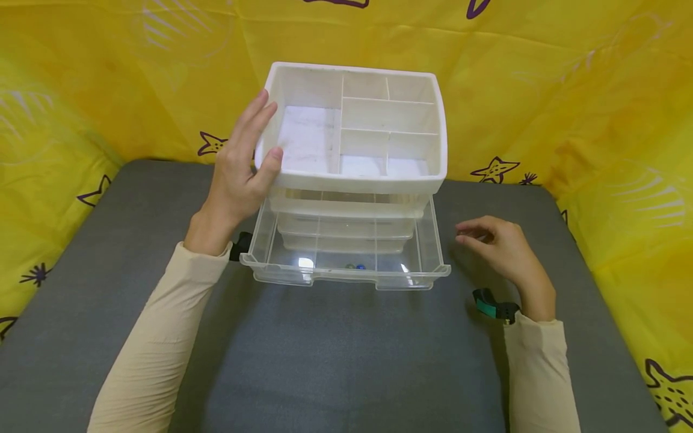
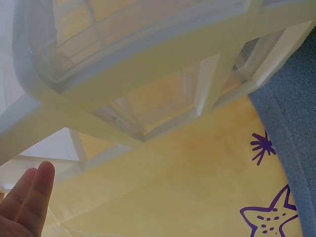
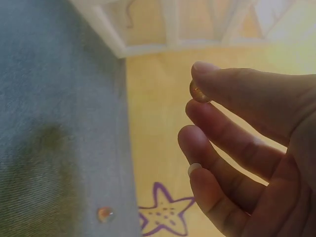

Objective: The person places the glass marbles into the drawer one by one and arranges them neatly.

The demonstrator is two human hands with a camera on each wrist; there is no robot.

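A white desktop drawer unit [image 1: 357, 186] stands toward the back of the table, its top divided into several compartments. Its clear lower drawer [image 1: 346, 270] is pulled out toward me. Inside that drawer, near the front wall, lie a blue marble [image 1: 360, 266] and a greyish marble [image 1: 349, 266]. My left hand [image 1: 240, 156] rests against the unit's upper left side, fingers straight and thumb at the front left corner. To the right of the drawer, my right hand [image 1: 498, 246] pinches a small brownish glass marble [image 3: 199, 92] between thumb and index finger.
Another small orange-brown marble [image 3: 104, 214] lies on the table in the right wrist view. The dark grey tabletop [image 1: 335, 361] extends in front of the unit. Yellow patterned cloth [image 1: 498, 90] hangs behind and along both sides.
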